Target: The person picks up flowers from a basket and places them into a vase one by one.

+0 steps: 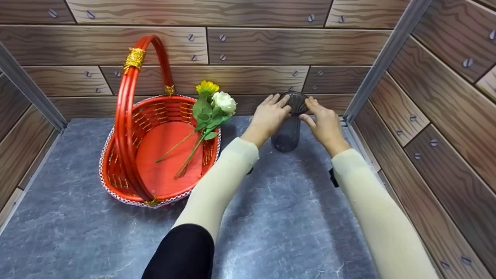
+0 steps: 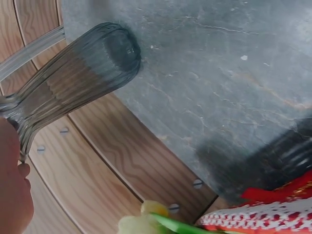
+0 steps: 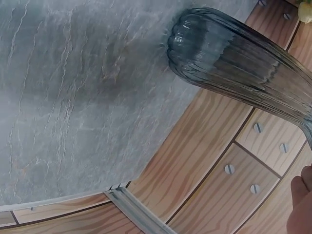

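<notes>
A tall, ribbed vase [image 1: 286, 135] of smoky see-through glass stands upright on the grey marbled surface near the back wall. My left hand [image 1: 270, 116] is at the left side of its flared rim, with its fingers spread against the glass. On the other side, my right hand [image 1: 324, 122] has its fingertips by the rim and its thumb near the neck. Both wrist views show the vase's ribbed body, with only part of the left hand [image 2: 14, 180] and of the right hand [image 3: 301, 200] at the frame edges.
Left of the arms stands a red woven basket [image 1: 104, 170] with a tall arched handle [image 1: 126, 100] and gold bindings. A yellow flower [image 1: 207, 87] and a white rose [image 1: 224, 102] lean on its right rim, their stems inside. Wood-patterned walls [image 1: 263, 46] enclose the surface.
</notes>
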Available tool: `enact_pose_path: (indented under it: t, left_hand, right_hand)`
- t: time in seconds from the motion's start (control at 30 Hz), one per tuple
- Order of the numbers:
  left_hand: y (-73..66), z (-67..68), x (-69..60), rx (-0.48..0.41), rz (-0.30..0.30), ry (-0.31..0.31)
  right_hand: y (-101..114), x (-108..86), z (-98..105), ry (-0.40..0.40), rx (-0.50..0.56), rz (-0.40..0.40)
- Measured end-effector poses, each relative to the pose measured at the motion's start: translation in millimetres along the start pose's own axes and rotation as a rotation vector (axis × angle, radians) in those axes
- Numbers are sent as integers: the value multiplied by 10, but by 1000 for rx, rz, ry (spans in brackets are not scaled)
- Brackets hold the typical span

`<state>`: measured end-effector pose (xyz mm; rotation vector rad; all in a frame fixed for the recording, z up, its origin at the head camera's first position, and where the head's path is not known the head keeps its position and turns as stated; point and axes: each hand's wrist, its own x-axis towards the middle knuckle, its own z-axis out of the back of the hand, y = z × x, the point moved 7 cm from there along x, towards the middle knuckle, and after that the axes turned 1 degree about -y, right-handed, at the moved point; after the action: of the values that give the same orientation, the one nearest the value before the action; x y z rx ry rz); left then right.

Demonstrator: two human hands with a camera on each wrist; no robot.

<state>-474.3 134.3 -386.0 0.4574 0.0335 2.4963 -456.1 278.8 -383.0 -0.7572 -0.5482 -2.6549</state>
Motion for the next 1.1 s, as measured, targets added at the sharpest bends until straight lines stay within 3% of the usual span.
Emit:
enact_pose_path:
  t: [0.3,0.6,0.7,0.83,0.9,1.0,1.1]
  left_hand:
    - [1,26,-98,-41,-16,-97]
    - [70,75,-226,-160,-15,-200]
    - [119,39,-225,-202,18,-144]
    - [198,-86,-201,-227,85,35]
    - [218,-128,-193,-245,100,91]
    - [231,-161,-188,-270,114,119]
    - [234,-164,-202,-287,133,104]
  right_hand:
    - [51,-94,22,-87,49,18]
    - [107,-126,14,-125,76,26]
    - [112,-130,11,-127,86,15]
    - [84,-119,-17,-75,98,-28]
    - [60,-113,-43,-30,111,-57]
    - [37,-109,-86,23,130,-88]
    - [62,-111,-107,26,157,-82]
